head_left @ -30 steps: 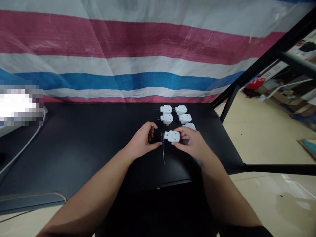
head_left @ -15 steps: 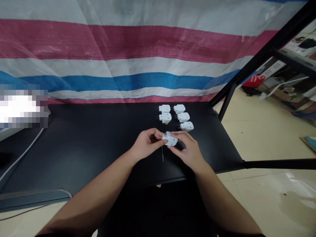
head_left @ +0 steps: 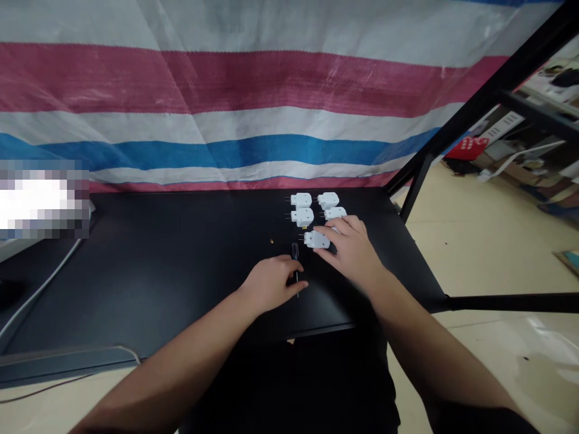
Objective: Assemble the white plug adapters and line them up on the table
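Observation:
Between the thumb and fingers of my right hand is a white plug, flat at the table surface, its prongs pointing left. My left hand has its thumb and fingers apart over a thin screwdriver lying on the black table; whether it touches the tool is unclear. Behind are more white plugs: two on the left, one behind the other, and two on the right. My right hand hides the area of another plug.
A small brass-coloured piece lies left of the screwdriver, another by the plugs. A white cable runs along the left side. A striped sheet hangs behind; a black metal frame stands at the right.
My right hand has carried the plug right and back to the other plugs. My left hand has let go of it and moved slightly toward me, over the screwdriver. The screwdriver's handle now shows.

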The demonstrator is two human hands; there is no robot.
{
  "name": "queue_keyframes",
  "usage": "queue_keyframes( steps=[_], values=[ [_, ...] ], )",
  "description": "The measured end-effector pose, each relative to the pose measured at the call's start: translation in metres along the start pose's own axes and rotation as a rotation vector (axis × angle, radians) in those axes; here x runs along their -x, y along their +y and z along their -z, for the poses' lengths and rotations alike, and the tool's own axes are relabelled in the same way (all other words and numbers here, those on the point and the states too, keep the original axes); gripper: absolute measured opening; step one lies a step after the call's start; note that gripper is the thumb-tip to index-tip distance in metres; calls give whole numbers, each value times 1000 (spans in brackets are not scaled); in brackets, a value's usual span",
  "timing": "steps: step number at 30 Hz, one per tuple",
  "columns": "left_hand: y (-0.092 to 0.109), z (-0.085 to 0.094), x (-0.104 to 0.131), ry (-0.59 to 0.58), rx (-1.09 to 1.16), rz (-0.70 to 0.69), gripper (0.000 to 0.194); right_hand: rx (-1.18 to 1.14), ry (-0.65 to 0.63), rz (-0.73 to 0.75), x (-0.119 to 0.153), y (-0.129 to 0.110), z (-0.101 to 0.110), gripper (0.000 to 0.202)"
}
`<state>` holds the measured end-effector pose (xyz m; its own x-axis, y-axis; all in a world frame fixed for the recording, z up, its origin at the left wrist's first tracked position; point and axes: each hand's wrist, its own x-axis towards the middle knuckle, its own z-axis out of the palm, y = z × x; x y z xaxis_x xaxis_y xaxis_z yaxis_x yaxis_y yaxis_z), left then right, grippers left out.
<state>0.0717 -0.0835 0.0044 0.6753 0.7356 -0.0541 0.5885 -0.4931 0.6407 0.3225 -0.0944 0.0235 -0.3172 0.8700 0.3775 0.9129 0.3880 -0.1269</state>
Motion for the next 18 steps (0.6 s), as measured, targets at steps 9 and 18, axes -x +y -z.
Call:
queue_keyframes(
  steps=[9,18],
  values=[
    [9,-1,48,-22,-240,142,17,12,13,-36,-3,-27,-13,34],
    [-34,23,129,87,-187,368,22,-71,-360,-38,-8,-85,-38,55]
  ],
)
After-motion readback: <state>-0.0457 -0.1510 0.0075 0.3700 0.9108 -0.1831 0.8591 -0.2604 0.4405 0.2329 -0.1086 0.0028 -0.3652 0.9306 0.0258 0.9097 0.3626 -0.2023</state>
